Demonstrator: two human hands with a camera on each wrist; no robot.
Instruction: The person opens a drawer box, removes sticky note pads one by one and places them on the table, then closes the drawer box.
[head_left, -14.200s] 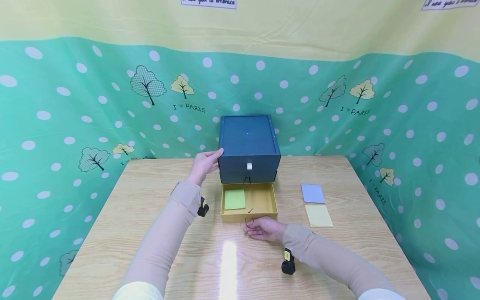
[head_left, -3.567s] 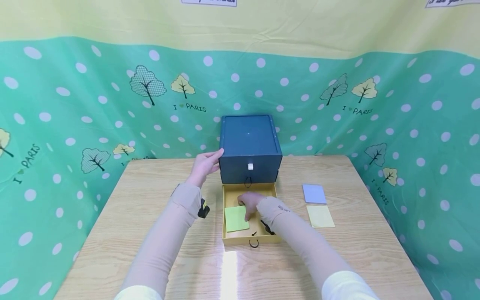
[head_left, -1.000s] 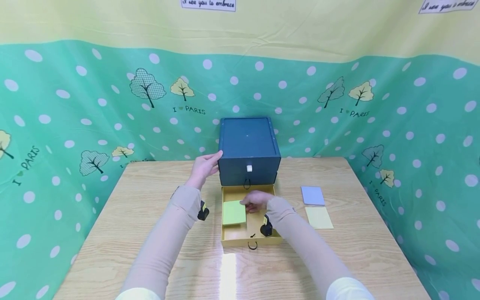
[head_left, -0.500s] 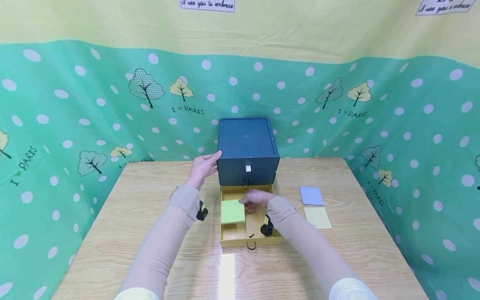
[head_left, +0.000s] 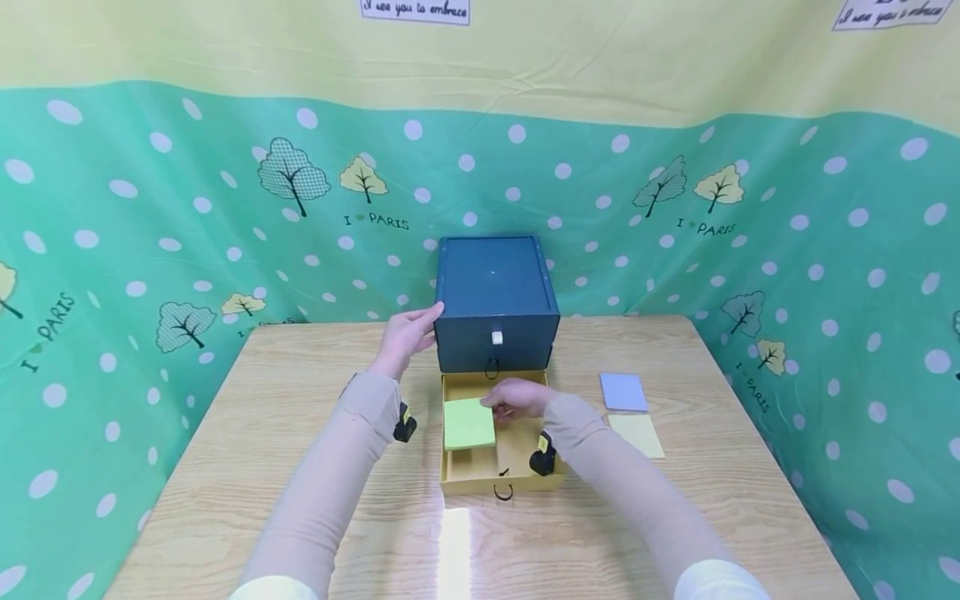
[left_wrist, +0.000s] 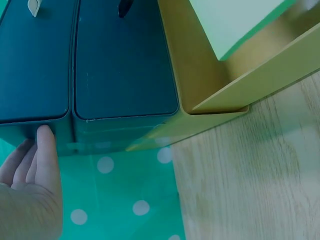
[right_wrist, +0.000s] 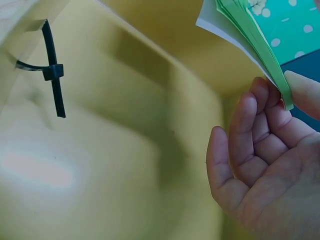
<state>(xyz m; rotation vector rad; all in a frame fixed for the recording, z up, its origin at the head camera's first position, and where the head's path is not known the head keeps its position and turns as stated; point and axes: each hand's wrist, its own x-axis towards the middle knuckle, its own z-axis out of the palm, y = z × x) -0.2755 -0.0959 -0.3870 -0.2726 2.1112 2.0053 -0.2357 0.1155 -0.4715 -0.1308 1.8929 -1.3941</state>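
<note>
My right hand (head_left: 517,399) pinches a corner of a green sticky note pad (head_left: 468,423) between thumb and fingers. The pad is raised above the floor of the yellow drawer (head_left: 517,482), with a shadow beneath it. In the right wrist view the thick stack of green sheets (right_wrist: 260,47) shows a white underside. The drawer is pulled out from the bottom of a dark blue drawer cabinet (head_left: 495,275). My left hand (head_left: 405,337) rests against the cabinet's left side near its front top corner; in the left wrist view its fingers (left_wrist: 46,155) lie fairly straight along that side.
A blue paper pad (head_left: 623,392) and a pale yellow paper pad (head_left: 636,436) lie on the wooden table (head_left: 315,492), right of the drawer. A black cable-tie loop (head_left: 503,493) hangs at the drawer front. A white knob (head_left: 497,337) sits on the upper drawer. Polka-dot cloth (head_left: 375,167) hangs behind.
Since the oldest frame, the drawer has come farther out. My right hand has left its loop and lifted the green pad; lately the pad shifts slightly right. My left hand stays put.
</note>
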